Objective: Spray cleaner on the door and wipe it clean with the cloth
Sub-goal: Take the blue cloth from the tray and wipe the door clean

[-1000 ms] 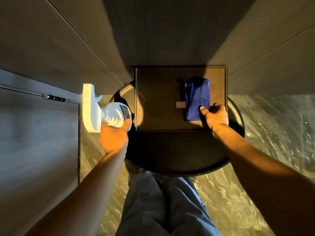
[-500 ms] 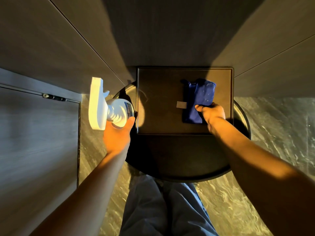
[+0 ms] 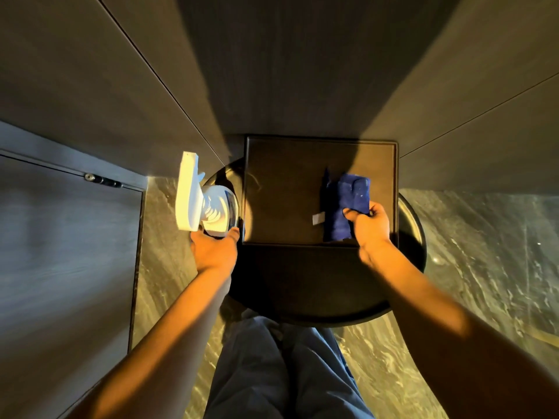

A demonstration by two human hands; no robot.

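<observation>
My left hand (image 3: 215, 252) grips a white spray bottle (image 3: 199, 201) by its body, just off the left rim of the round black table (image 3: 302, 297); the nozzle points away from me. My right hand (image 3: 369, 226) pinches the near right corner of a folded blue cloth (image 3: 344, 207), which is partly lifted off the brown square tray (image 3: 281, 192). A small white tag sticks out on the cloth's left side. The grey door (image 3: 63, 252) stands at the left, its hinge (image 3: 102, 179) at the top edge.
Dark wood-grain wall panels (image 3: 287, 71) rise behind the table. The floor (image 3: 484, 252) is marbled stone on both sides. My legs in blue trousers (image 3: 284, 373) stand right below the table's near edge.
My right hand closed on the cloth and raised its near end off the tray. My left hand carried the spray bottle a little up and towards the table.
</observation>
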